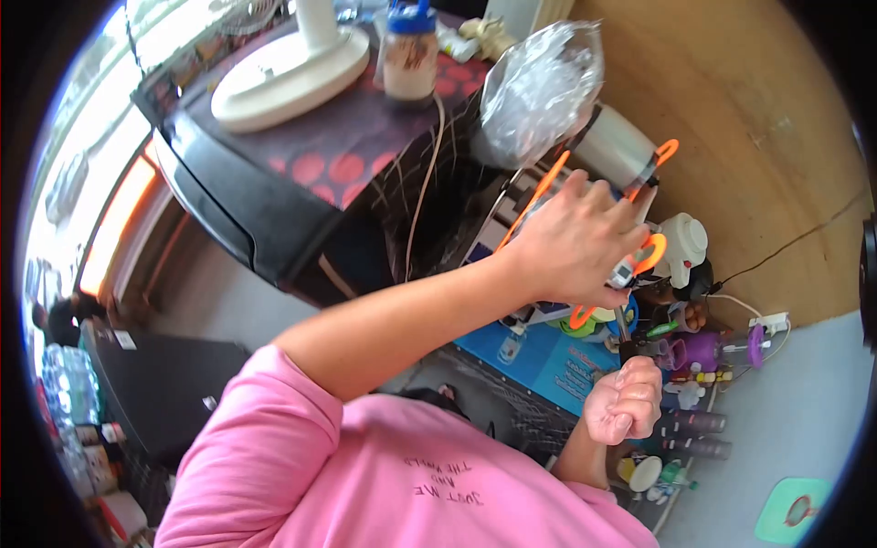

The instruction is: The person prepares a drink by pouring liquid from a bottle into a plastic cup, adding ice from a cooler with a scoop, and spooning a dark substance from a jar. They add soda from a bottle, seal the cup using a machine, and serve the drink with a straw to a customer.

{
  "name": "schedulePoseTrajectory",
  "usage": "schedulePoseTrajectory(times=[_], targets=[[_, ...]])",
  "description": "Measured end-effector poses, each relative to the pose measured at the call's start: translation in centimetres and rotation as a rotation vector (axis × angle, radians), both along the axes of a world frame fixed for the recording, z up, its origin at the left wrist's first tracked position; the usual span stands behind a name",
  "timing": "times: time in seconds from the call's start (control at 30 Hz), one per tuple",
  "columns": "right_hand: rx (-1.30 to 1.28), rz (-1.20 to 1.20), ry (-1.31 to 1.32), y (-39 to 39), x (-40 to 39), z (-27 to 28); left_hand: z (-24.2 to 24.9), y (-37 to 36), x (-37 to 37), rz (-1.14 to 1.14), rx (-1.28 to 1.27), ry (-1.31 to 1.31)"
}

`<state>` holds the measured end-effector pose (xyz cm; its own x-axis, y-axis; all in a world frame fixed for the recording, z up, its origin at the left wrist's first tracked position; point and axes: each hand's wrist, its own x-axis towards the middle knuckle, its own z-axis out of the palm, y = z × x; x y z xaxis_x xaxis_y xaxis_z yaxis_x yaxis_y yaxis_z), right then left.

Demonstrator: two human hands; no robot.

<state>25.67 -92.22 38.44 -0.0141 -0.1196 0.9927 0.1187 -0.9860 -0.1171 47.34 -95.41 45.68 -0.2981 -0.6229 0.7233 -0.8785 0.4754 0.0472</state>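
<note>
Nearest, below the pink shirt (393, 475), the right hand (626, 402) is a clenched fist. Its grip closes around the dark handle of a thin metal tool (621, 331), which points up toward the other hand, probably so the tip can meet what is held there. The left hand (575, 242) reaches across on a long bare arm, and its grip grasps a small orange-and-white tool (642, 258); I cannot tell what kind it is.

Under both hands lies a blue box (548, 361), with a purple toy (699, 352) and small bottles crowding just beside. Orange loops (539, 192) stand behind the fingers and partly block the view. Farther away a clear plastic bag (539, 91) rests, and then on the counter (347, 146) a white fan base (292, 68) and a blue-lidded jar (409, 55).
</note>
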Motion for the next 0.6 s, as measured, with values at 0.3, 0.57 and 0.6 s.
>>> schedulePoseTrajectory(times=[0.3, 0.57, 0.6], targets=[[-0.070, -0.086, -0.074, -0.5, 0.4, -0.6, 2.1, 0.6, -0.9, 0.045, 0.113, 0.013], [-0.051, -0.063, -0.072, 0.2, 0.6, 0.4, 4.6, -2.7, -2.3, -0.009, 0.566, -0.057], [-0.047, -0.049, -0.041, 0.1, 0.5, 0.7, 4.6, -2.5, -2.4, -0.013, 0.552, -0.067]])
